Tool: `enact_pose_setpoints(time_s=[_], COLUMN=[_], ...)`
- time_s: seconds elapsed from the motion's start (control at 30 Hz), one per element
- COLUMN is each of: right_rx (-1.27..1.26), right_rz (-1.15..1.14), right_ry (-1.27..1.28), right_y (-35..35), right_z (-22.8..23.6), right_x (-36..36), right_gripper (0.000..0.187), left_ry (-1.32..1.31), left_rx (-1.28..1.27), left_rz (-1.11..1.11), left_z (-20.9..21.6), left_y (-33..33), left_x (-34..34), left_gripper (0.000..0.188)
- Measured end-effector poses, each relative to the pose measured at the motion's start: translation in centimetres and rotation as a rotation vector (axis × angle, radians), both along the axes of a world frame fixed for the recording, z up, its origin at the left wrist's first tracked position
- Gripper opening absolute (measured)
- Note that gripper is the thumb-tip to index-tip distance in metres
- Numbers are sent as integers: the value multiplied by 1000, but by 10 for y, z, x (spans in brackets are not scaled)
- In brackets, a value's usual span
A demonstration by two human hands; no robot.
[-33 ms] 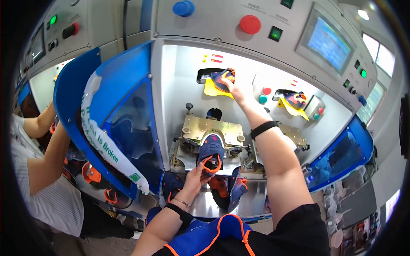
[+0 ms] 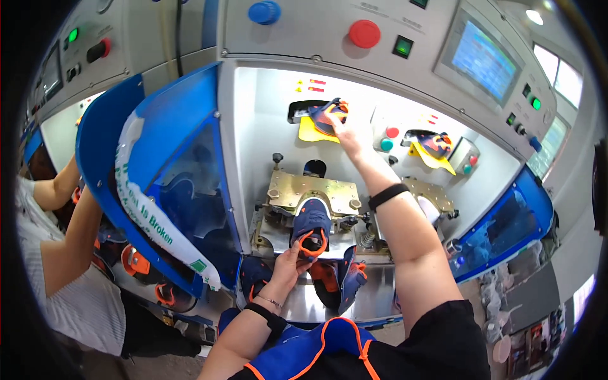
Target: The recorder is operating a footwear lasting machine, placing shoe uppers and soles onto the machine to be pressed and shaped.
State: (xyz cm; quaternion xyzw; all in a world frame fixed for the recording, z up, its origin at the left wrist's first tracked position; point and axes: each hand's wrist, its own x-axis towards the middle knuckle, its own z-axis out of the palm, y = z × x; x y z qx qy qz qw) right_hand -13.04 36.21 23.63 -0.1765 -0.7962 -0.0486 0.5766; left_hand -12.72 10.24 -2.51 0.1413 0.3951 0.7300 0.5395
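Observation:
My left hand [image 2: 287,268] grips the orange-trimmed heel opening of a navy shoe upper [image 2: 312,218]. Its toe points away from me and sits under a brass-coloured clamp plate [image 2: 307,190] on the machine. Higher up, my right hand [image 2: 352,140] reaches to the back wall. Its fingers close round a second navy and orange shoe upper [image 2: 329,115], which rests over a yellow plate [image 2: 309,132] at a dark slot. The fingertips of my right hand are partly hidden.
Another shoe upper [image 2: 435,147] sits at the right-hand slot, beside red and green buttons [image 2: 389,140]. More shoe uppers [image 2: 350,278] stand on the metal ledge below. A blue guard door [image 2: 183,171] flanks my left. Beyond it, a co-worker's arm [image 2: 76,212] is at a neighbouring machine.
The whole view has shifted slightly to the left and up. Both hands keep their holds on the same shoe uppers.

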Motion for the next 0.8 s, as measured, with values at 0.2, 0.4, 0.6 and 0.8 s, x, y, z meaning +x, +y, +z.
enact_pose_setpoints(time_s=[0.2,0.4,0.6,0.8], right_rx=[-41,-628,-660,-638], right_rz=[-312,-41,42,-403], right_ry=[161,-359,-60,-231], right_y=[-24,-4,-3,-34], right_z=[-78,-72,-45,-120], right_x=[71,114,239,373], right_gripper=[43,30,22,30], left_ry=[-3,-45,-9,46], left_rx=[29,16,-20,-61], left_rz=[-10,5,79,109], left_z=[0,3,7,-2], left_y=[-1,0,-1,2], left_x=[-1,-1,-2,0], left_gripper=[52,51,53,55])
